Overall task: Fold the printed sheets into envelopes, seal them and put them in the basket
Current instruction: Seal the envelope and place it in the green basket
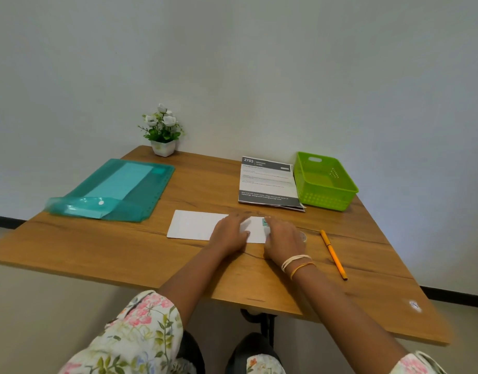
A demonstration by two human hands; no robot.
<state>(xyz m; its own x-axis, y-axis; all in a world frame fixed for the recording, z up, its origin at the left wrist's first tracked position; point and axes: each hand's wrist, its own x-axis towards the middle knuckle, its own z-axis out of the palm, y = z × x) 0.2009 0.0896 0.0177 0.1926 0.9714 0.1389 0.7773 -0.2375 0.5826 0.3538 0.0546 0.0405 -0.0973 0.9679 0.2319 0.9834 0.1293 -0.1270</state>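
Wooden tabletop [194,265], brown grain, against pale wall. Directly on it: small white pot of artificial white flowers [163,133] far left corner; translucent teal plastic folder [119,190] left; white folded paper sheet [194,225] centre front; stack of printed sheets [267,184] beside lime-green perforated plastic basket [324,182]; orange pencil [333,254] right.

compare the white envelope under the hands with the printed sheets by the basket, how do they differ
The envelope is plain white with no print showing; the printed sheets carry dark header and footer bands with text. The envelope lies wide and low near the table's front, the sheets lie lengthwise further back beside the green basket. The left hand and right hand rest on the envelope; nothing touches the sheets. Both lie flat on the wooden table.
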